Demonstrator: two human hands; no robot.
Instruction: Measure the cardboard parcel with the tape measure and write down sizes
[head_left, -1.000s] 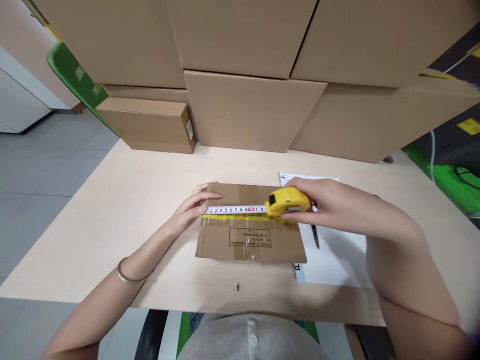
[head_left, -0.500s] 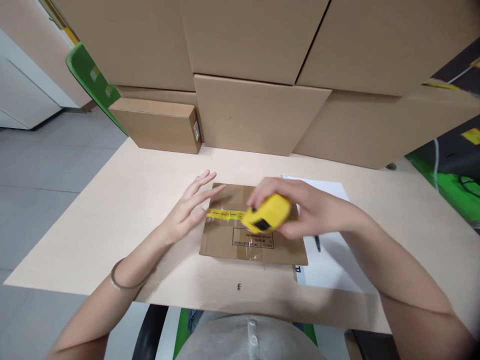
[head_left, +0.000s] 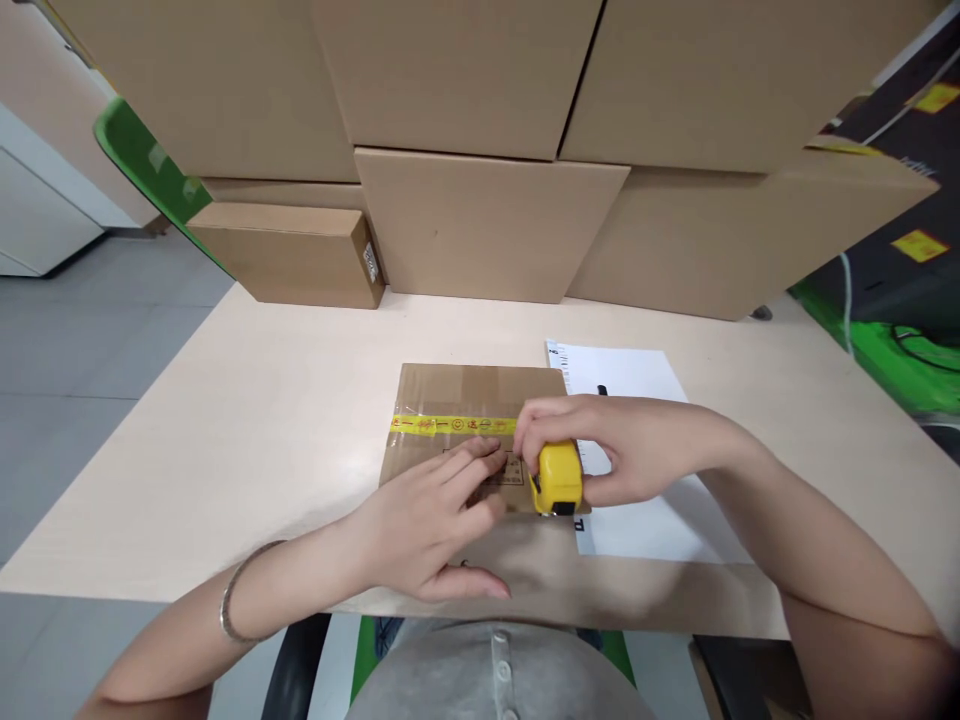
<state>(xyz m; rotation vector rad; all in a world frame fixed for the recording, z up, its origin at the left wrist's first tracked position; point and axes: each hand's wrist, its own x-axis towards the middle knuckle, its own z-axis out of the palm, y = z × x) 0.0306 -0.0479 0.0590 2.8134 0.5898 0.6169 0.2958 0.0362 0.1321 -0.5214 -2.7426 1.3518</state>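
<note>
A flat cardboard box (head_left: 435,385) lies on the table before me, with a yellow printed strip of tape (head_left: 431,425) across its top. My right hand (head_left: 577,435) grips a yellow tape measure (head_left: 559,475) at the box's right front corner; its black part faces me. My left hand (head_left: 446,510) is spread flat over the front left of the box, fingers pointing right and thumb nearer my body. It partly covers a printed label frame (head_left: 510,470). Whether the left palm presses on the box I cannot tell.
White paper (head_left: 645,520) lies right of and partly behind the box, with a black pen (head_left: 602,390) mostly hidden by my right hand. A closed brown carton (head_left: 300,260) stands at the back left. Large cardboard panels (head_left: 487,230) wall off the table's (head_left: 300,370) rear.
My left hand has moved from beside the box's left edge onto its front part. My right hand has lowered the tape measure toward the right front corner and turned it. The view shifted slightly.
</note>
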